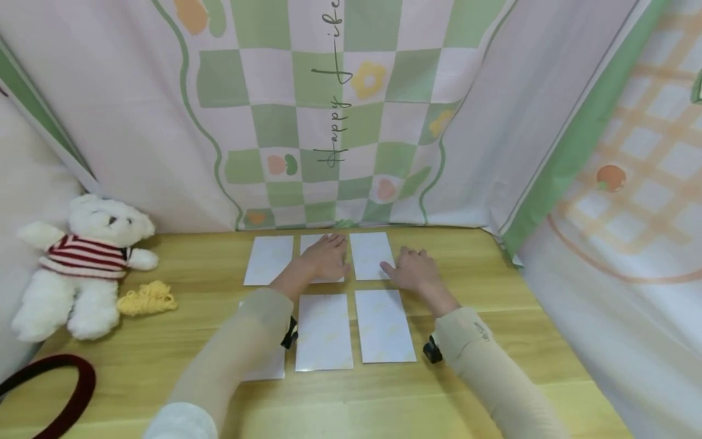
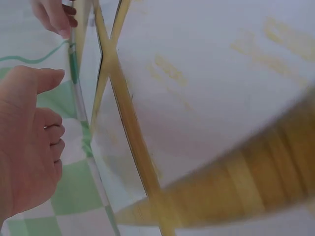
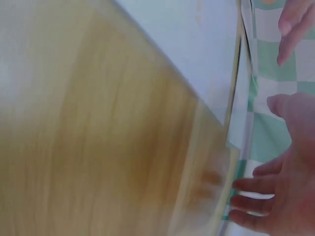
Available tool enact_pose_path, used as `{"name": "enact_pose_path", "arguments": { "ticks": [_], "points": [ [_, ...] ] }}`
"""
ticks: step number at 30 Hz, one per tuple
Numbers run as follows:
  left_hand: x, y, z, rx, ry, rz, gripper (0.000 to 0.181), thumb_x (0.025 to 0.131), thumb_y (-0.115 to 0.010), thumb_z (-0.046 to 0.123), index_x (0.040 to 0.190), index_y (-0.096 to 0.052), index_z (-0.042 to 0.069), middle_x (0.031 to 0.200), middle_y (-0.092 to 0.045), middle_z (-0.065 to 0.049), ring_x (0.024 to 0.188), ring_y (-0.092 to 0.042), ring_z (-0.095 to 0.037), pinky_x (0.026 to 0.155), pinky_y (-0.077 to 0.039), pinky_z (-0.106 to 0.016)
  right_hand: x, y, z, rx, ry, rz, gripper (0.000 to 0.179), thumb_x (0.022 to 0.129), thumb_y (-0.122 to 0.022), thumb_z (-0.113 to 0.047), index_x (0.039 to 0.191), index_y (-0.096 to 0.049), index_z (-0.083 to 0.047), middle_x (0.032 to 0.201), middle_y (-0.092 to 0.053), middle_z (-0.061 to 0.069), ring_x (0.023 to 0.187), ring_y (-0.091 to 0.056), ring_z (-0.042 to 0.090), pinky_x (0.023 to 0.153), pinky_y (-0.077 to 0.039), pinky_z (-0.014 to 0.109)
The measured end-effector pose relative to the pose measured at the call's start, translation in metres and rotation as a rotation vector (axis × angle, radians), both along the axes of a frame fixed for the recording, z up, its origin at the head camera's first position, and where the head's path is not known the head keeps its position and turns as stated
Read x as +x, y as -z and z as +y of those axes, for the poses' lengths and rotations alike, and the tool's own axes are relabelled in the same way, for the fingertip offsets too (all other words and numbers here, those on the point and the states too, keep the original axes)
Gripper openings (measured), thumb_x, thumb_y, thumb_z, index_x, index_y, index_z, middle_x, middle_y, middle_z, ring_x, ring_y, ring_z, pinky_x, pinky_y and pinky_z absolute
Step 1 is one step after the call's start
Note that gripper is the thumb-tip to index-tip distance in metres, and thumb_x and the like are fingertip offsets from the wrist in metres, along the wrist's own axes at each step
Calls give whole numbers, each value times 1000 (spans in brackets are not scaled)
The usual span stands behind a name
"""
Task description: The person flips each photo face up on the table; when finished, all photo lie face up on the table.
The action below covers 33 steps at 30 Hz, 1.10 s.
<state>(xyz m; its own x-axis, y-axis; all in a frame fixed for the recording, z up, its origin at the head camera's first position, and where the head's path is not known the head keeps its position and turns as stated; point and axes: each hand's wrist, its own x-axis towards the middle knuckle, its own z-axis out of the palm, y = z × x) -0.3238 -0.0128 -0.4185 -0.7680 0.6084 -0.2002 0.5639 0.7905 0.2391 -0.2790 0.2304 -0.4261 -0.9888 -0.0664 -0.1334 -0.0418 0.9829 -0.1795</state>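
White rectangular cards with faint yellow marks lie in two rows on the wooden table. My left hand is over the back middle card and covers much of it. The right hand is beside the back right card, its thumb at the card's right edge; whether it touches is unclear. In the left wrist view the left hand has loosely bent fingers and holds nothing. Spread fingers show on the right hand in the right wrist view, also without a thing. My left forearm partly hides the front left card.
The back left card, front middle card and front right card lie flat. At the left are a white teddy bear, a yellow yarn bundle and a dark red ring. A patterned curtain hangs behind the table.
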Motion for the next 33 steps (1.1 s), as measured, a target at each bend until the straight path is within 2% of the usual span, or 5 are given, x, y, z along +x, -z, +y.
{"name": "enact_pose_path", "arguments": {
  "ticks": [5, 9, 16, 24, 33],
  "points": [
    [-6, 1, 9, -38, -34, 2, 76, 109, -43, 45, 165, -17, -2, 176, -12, -19, 166, -10, -35, 138, -5, -44, -1, 1, -14, -18, 72, -31, 92, 103, -45, -62, 154, -33, 13, 154, -45, 37, 144, -41, 57, 118, -42, 67],
    [-9, 5, 12, -58, -66, -22, 77, 109, -44, 45, 164, -18, -2, 176, -10, -18, 166, -8, -32, 138, -3, -44, -3, 2, -23, 17, 99, -17, 89, 100, -51, -63, 149, -42, 11, 148, -52, 35, 138, -49, 53, 112, -49, 63],
    [-5, 13, 23, -61, -58, -34, 74, 107, -47, 41, 163, -24, -2, 175, -19, -17, 165, -13, -32, 138, -6, -44, -5, 0, -33, 54, 161, -35, 82, 101, -48, -63, 141, -55, 8, 146, -53, 33, 134, -51, 49, 108, -51, 61],
    [-1, 16, 33, -76, -76, -26, 67, 108, -50, 38, 160, -33, -1, 174, -24, -15, 165, -17, -31, 138, -8, -43, -10, -1, -30, -32, 207, -39, 59, 102, -49, -47, 117, -71, 5, 133, -60, 34, 120, -59, 48, 95, -57, 58],
    [-4, 21, 40, -77, -73, -20, 61, 108, -52, 40, 155, -44, 1, 174, -25, -14, 165, -18, -29, 138, -9, -41, -13, -4, -17, -209, 238, -63, 61, 100, -46, -42, 132, -63, 6, 140, -60, 34, 127, -58, 52, 109, -50, 62]
  ]
}}
